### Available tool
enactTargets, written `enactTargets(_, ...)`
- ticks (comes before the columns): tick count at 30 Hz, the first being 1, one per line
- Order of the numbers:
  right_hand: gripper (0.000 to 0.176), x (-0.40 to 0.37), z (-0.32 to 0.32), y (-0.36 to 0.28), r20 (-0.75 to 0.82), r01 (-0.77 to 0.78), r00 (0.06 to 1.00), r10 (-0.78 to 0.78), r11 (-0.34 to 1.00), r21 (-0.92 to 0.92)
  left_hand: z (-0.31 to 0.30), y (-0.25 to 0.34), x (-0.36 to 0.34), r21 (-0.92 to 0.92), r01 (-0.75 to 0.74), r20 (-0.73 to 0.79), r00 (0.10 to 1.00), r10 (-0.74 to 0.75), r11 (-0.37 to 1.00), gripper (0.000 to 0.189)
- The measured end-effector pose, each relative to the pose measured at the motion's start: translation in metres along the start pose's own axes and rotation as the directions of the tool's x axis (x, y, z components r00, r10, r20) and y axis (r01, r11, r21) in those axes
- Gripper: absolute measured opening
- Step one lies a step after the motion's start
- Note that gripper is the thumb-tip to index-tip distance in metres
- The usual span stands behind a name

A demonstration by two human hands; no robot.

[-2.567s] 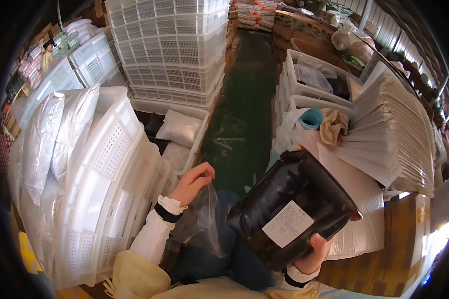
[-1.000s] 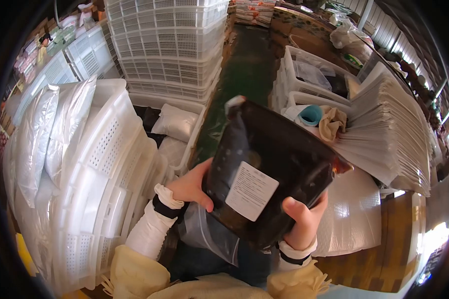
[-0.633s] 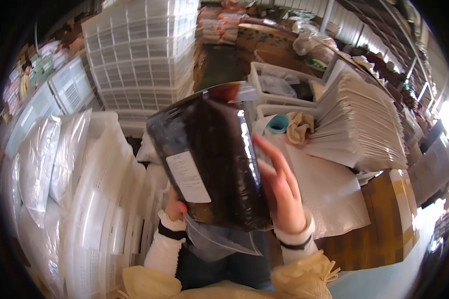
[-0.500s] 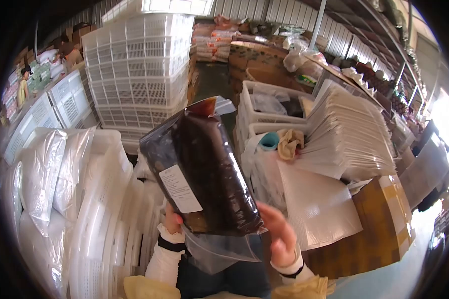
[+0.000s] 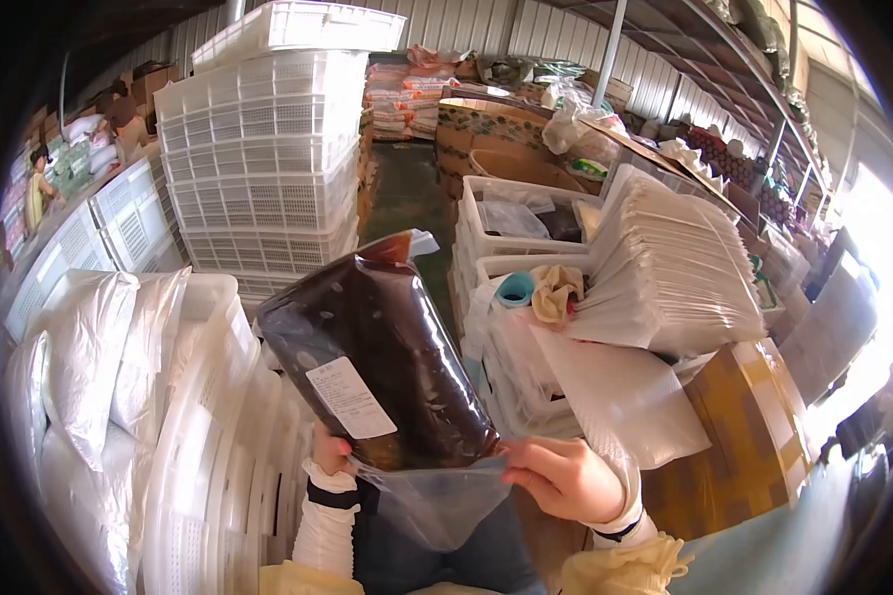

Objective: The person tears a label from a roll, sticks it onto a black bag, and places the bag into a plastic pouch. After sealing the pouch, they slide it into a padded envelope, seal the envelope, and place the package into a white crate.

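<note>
Now the dark pack (image 5: pixel 382 347) stands taller than a moment ago, and the right hand (image 5: pixel 566 478) has slid off its side down to the clear bag (image 5: pixel 437 504). Its fingers pinch the bag's top edge at the right corner. The left hand (image 5: pixel 329 453) is mostly hidden; its fingers close on the pack's bottom left corner. The pack is up in the air, tilted, with its bottom end just inside the bag's open top. A white label (image 5: pixel 350 398) is near its lower edge. White crates (image 5: pixel 263 169) stand behind, and white envelopes (image 5: pixel 675 268) are piled on the right.
</note>
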State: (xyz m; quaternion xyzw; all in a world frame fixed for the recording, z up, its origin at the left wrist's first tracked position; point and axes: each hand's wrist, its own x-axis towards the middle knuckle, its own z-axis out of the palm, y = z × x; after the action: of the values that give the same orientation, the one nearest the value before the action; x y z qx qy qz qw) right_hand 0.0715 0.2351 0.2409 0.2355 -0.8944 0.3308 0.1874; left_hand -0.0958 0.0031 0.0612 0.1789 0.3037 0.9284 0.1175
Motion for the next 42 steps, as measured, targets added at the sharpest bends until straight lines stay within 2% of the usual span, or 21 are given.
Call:
enactTargets(2, 0.015, 0.006, -0.002, -0.006, -0.028, -0.002, 1.000, -0.001, 0.994, -0.113, 0.005, -0.003, -0.004, -0.023, -0.002, -0.009, 1.000, 0.001, 1.000, 0.093)
enactTargets(3, 0.012, 0.007, -0.005, -0.007, 0.011, -0.016, 1.000, 0.017, 0.992, -0.126, 0.004, -0.007, -0.008, -0.038, 0.006, -0.025, 1.000, -0.007, 0.999, 0.091)
enactTargets(6, 0.012, 0.009, -0.006, -0.014, 0.053, -0.151, 0.986, 0.161, 0.977, -0.153, 0.003, -0.014, -0.013, -0.082, 0.032, -0.071, 0.997, -0.038, 0.996, 0.090)
enactTargets(9, 0.012, 0.012, 0.000, -0.008, 0.024, -0.137, 0.990, 0.142, 0.981, -0.139, 0.008, -0.019, -0.013, -0.134, 0.046, -0.088, 0.994, -0.058, 0.990, 0.092)
enactTargets(11, 0.015, 0.017, 0.008, 0.002, -0.040, -0.055, 0.998, 0.051, 0.992, -0.116, 0.019, -0.012, -0.014, -0.132, 0.049, -0.085, 0.995, -0.061, 0.990, 0.091)
enactTargets(12, 0.017, 0.020, 0.012, 0.008, -0.073, -0.011, 0.997, 0.003, 0.994, -0.106, 0.024, -0.010, -0.014, -0.083, 0.013, -0.080, 0.997, -0.020, 0.996, 0.086)
enactTargets(14, 0.018, 0.026, 0.022, 0.017, -0.109, -0.025, 0.994, 0.016, 0.997, -0.080, 0.031, -0.006, -0.012, 0.015, -0.065, -0.064, 0.996, 0.066, 0.998, 0.076)
enactTargets(18, 0.028, 0.027, 0.052, 0.040, -0.219, -0.063, 0.973, 0.075, 0.996, 0.060, 0.020, -0.006, -0.019, 0.007, 0.045, -0.068, 0.997, -0.044, 0.999, 0.097)
enactTargets(19, 0.059, 0.022, 0.062, 0.052, -0.115, -0.179, 0.970, 0.212, 0.953, 0.245, 0.012, -0.008, -0.018, 0.032, 0.051, -0.052, 0.997, -0.049, 0.998, 0.099)
enactTargets(22, 0.090, 0.029, 0.068, 0.053, -0.153, 0.006, 0.987, 0.050, 0.939, 0.345, 0.012, -0.003, -0.017, 0.179, -0.006, 0.023, 1.000, 0.002, 0.984, 0.104)
enactTargets(23, 0.110, 0.026, 0.073, 0.061, -0.103, -0.009, 0.992, 0.069, 0.867, 0.498, 0.015, 0.001, -0.016, 0.238, -0.042, 0.053, 0.998, 0.030, 0.970, 0.106)
enactTargets(26, 0.109, 0.024, 0.086, 0.064, -0.219, 0.037, 0.963, 0.157, 0.729, 0.683, 0.030, 0.013, -0.013, 0.353, -0.010, 0.044, 0.999, -0.006, 0.936, 0.112)
enactTargets(28, 0.098, 0.026, 0.091, 0.064, -0.280, 0.059, 0.927, 0.251, 0.639, 0.767, 0.042, 0.021, -0.011, 0.443, -0.010, 0.044, 0.999, -0.011, 0.897, 0.114)
enactTargets(30, 0.092, 0.029, 0.088, 0.075, -0.306, 0.038, 0.923, 0.231, 0.739, 0.673, 0.053, 0.024, -0.009, 0.541, -0.015, 0.039, 0.999, -0.007, 0.841, 0.112)
enactTargets(31, 0.080, 0.032, 0.087, 0.073, -0.314, 0.016, 0.907, 0.280, 0.724, 0.690, 0.060, 0.025, -0.006, 0.571, -0.088, 0.079, 0.995, 0.052, 0.816, 0.105)
enactTargets(34, 0.068, 0.033, 0.091, 0.087, -0.273, -0.102, 0.868, 0.414, 0.687, 0.720, 0.068, 0.026, -0.006, 0.794, -0.037, -0.004, 0.998, 0.066, 0.607, 0.095)
enactTargets(35, 0.047, 0.035, 0.093, 0.086, -0.320, -0.076, 0.837, 0.443, 0.675, 0.734, 0.082, 0.030, -0.005, 0.798, -0.050, -0.003, 0.996, 0.086, 0.601, 0.084)
enactTargets(39, 0.031, 0.038, 0.093, 0.099, -0.246, -0.178, 0.769, 0.590, 0.568, 0.803, 0.085, 0.026, -0.002, 0.698, 0.071, -0.131, 0.991, 0.029, 0.712, 0.067)
enactTargets(42, 0.035, 0.042, 0.094, 0.109, -0.074, -0.380, 0.646, 0.759, 0.404, 0.832, 0.091, 0.030, 0.005, 0.503, 0.242, -0.253, 0.959, -0.127, 0.830, 0.064)
